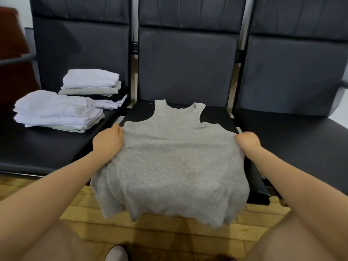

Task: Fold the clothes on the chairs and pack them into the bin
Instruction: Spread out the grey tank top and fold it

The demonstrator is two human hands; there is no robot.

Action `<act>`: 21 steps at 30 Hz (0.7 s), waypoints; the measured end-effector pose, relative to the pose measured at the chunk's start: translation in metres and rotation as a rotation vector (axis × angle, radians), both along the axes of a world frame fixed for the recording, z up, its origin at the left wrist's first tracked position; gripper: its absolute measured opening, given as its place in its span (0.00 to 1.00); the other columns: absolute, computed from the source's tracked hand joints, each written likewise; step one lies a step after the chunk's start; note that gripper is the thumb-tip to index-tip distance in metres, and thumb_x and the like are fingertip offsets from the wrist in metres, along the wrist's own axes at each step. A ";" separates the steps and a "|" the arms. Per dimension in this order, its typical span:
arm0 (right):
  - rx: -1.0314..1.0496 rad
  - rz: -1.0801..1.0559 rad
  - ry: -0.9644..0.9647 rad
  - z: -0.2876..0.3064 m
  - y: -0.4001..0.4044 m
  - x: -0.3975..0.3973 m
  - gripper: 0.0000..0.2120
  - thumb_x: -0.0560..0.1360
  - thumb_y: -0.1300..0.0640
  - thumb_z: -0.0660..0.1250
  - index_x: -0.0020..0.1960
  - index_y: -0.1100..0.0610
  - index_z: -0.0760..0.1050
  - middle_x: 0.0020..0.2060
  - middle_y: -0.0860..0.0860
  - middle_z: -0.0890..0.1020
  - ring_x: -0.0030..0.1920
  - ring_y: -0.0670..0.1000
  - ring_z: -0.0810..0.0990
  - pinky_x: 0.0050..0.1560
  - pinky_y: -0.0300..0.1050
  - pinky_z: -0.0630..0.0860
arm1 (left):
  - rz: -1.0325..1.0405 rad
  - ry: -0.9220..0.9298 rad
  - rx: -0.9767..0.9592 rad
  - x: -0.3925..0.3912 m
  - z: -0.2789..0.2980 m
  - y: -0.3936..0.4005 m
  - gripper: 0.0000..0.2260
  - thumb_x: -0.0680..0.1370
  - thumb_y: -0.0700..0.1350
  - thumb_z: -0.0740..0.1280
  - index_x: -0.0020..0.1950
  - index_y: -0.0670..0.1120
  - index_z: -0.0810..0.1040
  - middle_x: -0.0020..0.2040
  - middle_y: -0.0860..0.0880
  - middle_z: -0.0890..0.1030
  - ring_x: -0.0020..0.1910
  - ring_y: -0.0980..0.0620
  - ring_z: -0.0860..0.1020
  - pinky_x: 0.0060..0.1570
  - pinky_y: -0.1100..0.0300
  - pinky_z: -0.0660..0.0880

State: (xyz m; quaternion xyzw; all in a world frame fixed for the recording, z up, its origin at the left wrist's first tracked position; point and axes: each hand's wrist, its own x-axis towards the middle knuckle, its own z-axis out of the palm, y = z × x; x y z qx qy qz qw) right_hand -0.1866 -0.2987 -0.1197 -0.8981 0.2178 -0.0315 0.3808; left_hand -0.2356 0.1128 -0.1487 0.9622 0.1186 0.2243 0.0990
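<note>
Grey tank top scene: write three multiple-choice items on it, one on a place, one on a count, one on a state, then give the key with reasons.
1. Where does the grey tank top lie?
A. On the middle seat, hem hanging over the front edge
B. On the floor
C. On top of a folded stack

2. How many stacks of folded clothes stand on the left seat?
A. One
B. Two
C. Four

3. What are the hands doing?
A. Both rest on the person's knees
B. Only one touches the top
C. Each grips one side edge of the top

Key:
1 A, the straps lie on the middle seat and the hem droops past its front.
2 B, a near stack and a far stack show.
3 C, the left hand and right hand hold opposite edges, fingers curled into the cloth.
</note>
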 end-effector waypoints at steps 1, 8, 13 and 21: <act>-0.166 0.021 -0.035 0.001 -0.001 -0.003 0.11 0.80 0.57 0.58 0.55 0.63 0.73 0.38 0.53 0.73 0.40 0.54 0.74 0.41 0.49 0.71 | -0.005 -0.003 0.016 -0.001 0.000 0.000 0.14 0.83 0.48 0.53 0.52 0.38 0.71 0.40 0.38 0.79 0.40 0.37 0.77 0.36 0.49 0.69; -0.448 0.139 -0.001 0.001 -0.014 -0.016 0.09 0.80 0.56 0.57 0.52 0.61 0.72 0.46 0.57 0.78 0.45 0.57 0.77 0.42 0.49 0.73 | 0.001 0.010 -0.108 -0.017 0.005 0.002 0.18 0.80 0.56 0.57 0.42 0.43 0.71 0.34 0.47 0.76 0.35 0.45 0.74 0.33 0.55 0.67; -0.503 0.226 -0.009 0.001 -0.007 -0.018 0.09 0.80 0.56 0.59 0.47 0.59 0.74 0.42 0.56 0.79 0.42 0.55 0.78 0.42 0.49 0.77 | -0.085 0.032 -0.408 -0.023 0.013 0.003 0.23 0.77 0.57 0.63 0.29 0.46 0.62 0.26 0.48 0.65 0.28 0.48 0.67 0.32 0.56 0.62; -0.490 0.252 -0.116 0.003 0.023 -0.008 0.11 0.78 0.55 0.60 0.58 0.60 0.71 0.53 0.58 0.76 0.51 0.57 0.75 0.44 0.50 0.74 | -0.018 0.220 -0.394 0.000 0.019 0.002 0.26 0.80 0.59 0.55 0.31 0.42 0.72 0.29 0.45 0.76 0.33 0.44 0.76 0.33 0.57 0.66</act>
